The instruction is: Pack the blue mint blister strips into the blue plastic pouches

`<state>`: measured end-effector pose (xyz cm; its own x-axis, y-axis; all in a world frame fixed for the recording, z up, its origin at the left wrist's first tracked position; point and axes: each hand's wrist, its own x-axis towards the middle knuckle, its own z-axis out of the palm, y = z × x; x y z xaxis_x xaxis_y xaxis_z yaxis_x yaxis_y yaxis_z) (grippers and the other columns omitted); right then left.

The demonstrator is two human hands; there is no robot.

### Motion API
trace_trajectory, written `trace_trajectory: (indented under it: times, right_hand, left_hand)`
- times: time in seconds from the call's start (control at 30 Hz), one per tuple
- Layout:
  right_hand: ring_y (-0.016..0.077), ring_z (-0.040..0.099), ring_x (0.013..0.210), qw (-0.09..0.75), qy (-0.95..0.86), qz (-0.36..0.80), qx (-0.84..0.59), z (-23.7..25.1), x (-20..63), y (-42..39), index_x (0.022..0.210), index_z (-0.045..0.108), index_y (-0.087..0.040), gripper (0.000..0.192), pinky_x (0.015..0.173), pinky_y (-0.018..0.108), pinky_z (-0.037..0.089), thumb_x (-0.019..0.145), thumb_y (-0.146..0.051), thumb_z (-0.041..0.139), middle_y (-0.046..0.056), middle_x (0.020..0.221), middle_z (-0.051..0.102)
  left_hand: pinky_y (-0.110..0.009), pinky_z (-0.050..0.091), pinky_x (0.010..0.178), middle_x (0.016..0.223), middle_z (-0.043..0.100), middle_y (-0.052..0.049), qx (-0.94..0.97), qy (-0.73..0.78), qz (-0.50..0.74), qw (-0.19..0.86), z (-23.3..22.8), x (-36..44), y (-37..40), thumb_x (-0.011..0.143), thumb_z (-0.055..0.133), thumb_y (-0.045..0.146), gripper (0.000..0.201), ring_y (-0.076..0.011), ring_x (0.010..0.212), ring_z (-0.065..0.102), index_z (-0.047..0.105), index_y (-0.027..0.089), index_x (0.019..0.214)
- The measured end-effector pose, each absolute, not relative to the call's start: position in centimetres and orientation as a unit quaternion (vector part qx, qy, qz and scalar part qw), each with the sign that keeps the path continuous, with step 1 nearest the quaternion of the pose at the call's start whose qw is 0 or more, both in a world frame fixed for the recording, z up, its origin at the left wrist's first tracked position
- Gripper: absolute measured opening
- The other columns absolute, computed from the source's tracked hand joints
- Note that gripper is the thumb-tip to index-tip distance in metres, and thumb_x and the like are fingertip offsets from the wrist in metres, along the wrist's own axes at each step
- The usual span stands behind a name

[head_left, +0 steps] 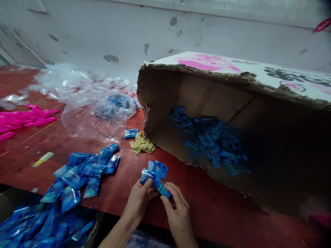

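Observation:
Both my hands are at the table's front edge, together on a small blue item. My left hand [141, 198] pinches a blue printed packet [147, 175] between thumb and fingers. The thumb and fingers of my right hand [178, 205] close on the lower end of a blue case with light-blue round beads [161, 188], whose upper end meets the packet. Whether the case is partly inside the packet, I cannot tell. Just beyond lies another blue printed packet [160, 168]. To the left of my hands is a loose pile of filled blue packets [89, 169].
A large cardboard box [207, 81] lies open on its side at right, with many blue cases [214, 141] inside. A yellow cloth [142, 144], a clear bag [90, 117], pink pieces [23, 120] and a yellow-handled cutter [43, 159] lie leftward. Blue packets [43, 227] fill a container below.

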<state>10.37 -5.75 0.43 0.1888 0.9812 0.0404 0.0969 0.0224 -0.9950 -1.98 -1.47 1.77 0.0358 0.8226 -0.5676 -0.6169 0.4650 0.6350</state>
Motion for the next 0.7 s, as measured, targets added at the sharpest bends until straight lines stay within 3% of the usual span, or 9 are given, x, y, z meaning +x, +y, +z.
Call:
trace_trajectory:
  times: [0.07,0.1,0.17,0.27,0.33,0.4,0.6,0.7]
  right_hand:
    - [0.024,0.055,0.104,0.524,-0.521,0.394,-0.546,0.5,10.4,-6.0,0.103,0.065,-0.03,0.029,0.091,0.038,0.046,0.075,-0.021,0.062,0.004,0.11,0.062]
    - [0.0238,0.056,0.102,0.519,-0.524,0.409,-0.538,0.5,10.4,-6.1,0.105,0.064,-0.03,0.03,0.089,0.037,0.048,0.076,-0.023,0.06,0.005,0.111,0.061]
    - [0.0205,0.062,0.086,0.507,-0.497,0.47,-0.525,0.4,10.4,-6.1,0.106,0.063,-0.028,0.027,0.072,0.032,0.055,0.08,-0.026,0.055,0.006,0.112,0.06]
    - [0.0126,0.061,0.061,0.52,-0.394,0.58,-0.487,0.2,10.4,-5.6,0.113,0.056,-0.026,0.035,0.046,0.023,0.053,0.079,-0.032,0.057,0.006,0.102,0.06]
    - [0.0116,0.06,0.057,0.531,-0.335,0.641,-0.442,0.3,10.4,-5.3,0.12,0.046,-0.027,0.053,0.04,0.021,0.05,0.071,-0.033,0.066,0.003,0.092,0.06]
    - [0.011,0.06,0.055,0.53,-0.306,0.67,-0.421,0.6,10.2,-5.1,0.12,0.044,-0.027,0.06,0.037,0.019,0.049,0.066,-0.032,0.07,0.0,0.086,0.059]
    - [0.0076,0.056,0.049,0.553,-0.275,0.622,-0.481,1.2,9.6,-5.0,0.11,0.047,-0.023,0.05,0.039,0.018,0.049,0.066,-0.03,0.07,-0.003,0.08,0.057]
    - [0.0096,0.059,0.052,0.543,-0.309,0.596,-0.505,0.8,9.7,-5.1,0.112,0.046,-0.023,0.044,0.041,0.019,0.05,0.072,-0.028,0.064,-0.002,0.081,0.058]
  left_hand:
    - [-0.026,0.048,0.058,0.063,0.067,-0.001,0.092,0.466,0.491,0.73,2.1,-2.0,-1.5,0.055,0.075,0.031,0.027,-0.0131,0.056,0.061,0.059,0.015,0.07]
    - [-0.026,0.048,0.059,0.062,0.066,-0.001,0.085,0.457,0.486,0.74,2.2,-2.0,-1.5,0.057,0.074,0.029,0.024,-0.0127,0.057,0.061,0.059,0.015,0.069]
    - [-0.026,0.048,0.059,0.061,0.065,-0.001,0.083,0.435,0.472,0.763,2.3,-2.3,-1.5,0.061,0.072,0.026,0.018,-0.0126,0.057,0.06,0.059,0.015,0.066]
    - [-0.027,0.047,0.054,0.066,0.065,-0.004,0.115,0.4,0.443,0.794,2.5,-2.6,-1.4,0.067,0.066,0.028,0.015,-0.015,0.057,0.06,0.061,0.014,0.072]
    - [-0.027,0.046,0.05,0.072,0.066,-0.005,0.132,0.386,0.425,0.808,2.6,-2.8,-1.3,0.069,0.064,0.03,0.02,-0.0156,0.056,0.059,0.063,0.015,0.084]
    - [-0.027,0.045,0.049,0.074,0.066,-0.005,0.142,0.375,0.413,0.818,2.7,-2.7,-1.3,0.071,0.062,0.029,0.025,-0.0155,0.055,0.059,0.062,0.017,0.092]
    - [-0.024,0.041,0.043,0.073,0.065,-0.005,0.162,0.346,0.411,0.828,2.7,-1.9,-1.7,0.075,0.058,0.028,0.025,-0.0132,0.051,0.055,0.061,0.016,0.096]
    - [-0.027,0.044,0.052,0.073,0.066,-0.006,0.152,0.35,0.411,0.828,2.5,-1.5,-1.9,0.074,0.06,0.029,0.023,-0.0147,0.057,0.058,0.063,0.014,0.09]
